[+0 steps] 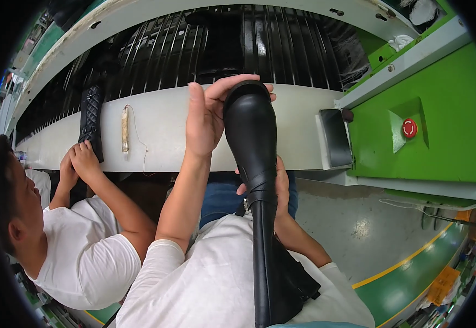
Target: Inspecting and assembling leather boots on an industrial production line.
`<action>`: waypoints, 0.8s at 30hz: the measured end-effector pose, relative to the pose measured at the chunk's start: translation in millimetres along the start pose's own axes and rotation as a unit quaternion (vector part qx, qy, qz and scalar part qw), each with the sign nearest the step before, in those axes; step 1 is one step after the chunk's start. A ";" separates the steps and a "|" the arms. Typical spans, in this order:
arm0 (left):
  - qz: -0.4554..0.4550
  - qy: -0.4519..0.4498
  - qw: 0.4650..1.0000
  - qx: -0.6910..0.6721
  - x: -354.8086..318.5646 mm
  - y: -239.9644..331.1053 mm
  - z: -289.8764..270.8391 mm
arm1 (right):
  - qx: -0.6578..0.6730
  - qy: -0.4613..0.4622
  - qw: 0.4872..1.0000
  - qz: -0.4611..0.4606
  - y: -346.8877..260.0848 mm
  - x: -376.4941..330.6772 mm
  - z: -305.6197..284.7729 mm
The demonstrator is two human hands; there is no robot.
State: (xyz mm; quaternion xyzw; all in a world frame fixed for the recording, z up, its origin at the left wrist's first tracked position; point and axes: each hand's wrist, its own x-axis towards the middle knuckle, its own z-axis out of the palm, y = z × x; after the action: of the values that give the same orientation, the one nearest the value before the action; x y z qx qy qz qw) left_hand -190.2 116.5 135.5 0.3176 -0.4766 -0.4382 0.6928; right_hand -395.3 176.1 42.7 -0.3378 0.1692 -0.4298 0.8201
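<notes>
A tall black boot is held up in front of me, its rounded toe pointing away and its long shaft running down over my chest. My left hand supports the toe from its left side. The fingers reach behind the toe, while the thumb stands up away from it. At the ankle, my right hand grips the boot from the right and beneath; the boot hides most of its fingers.
A pale work ledge borders a roller conveyor. On it lies a taped stick with string. To my left, a co-worker handles a quilted black boot. A green machine panel with a red button stands right.
</notes>
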 end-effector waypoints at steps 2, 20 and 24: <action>0.012 0.000 0.999 0.053 -0.5 3.8 -0.3 | -0.007 -0.001 1.000 0.001 -1.3 -0.1 -1.0; 0.020 0.034 0.997 0.068 -7.5 7.7 9.7 | -0.045 0.013 0.999 0.014 -5.3 -2.6 -1.0; 0.023 0.036 0.997 0.068 -9.4 7.4 11.0 | -0.051 0.007 0.999 0.010 -2.4 -4.9 -6.0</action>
State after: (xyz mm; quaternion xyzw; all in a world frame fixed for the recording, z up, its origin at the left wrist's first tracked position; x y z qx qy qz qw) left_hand -199.8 127.9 142.1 0.3682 -0.4870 -0.3768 0.6966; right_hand -403.0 176.7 40.0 -0.3741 0.2002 -0.4146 0.8051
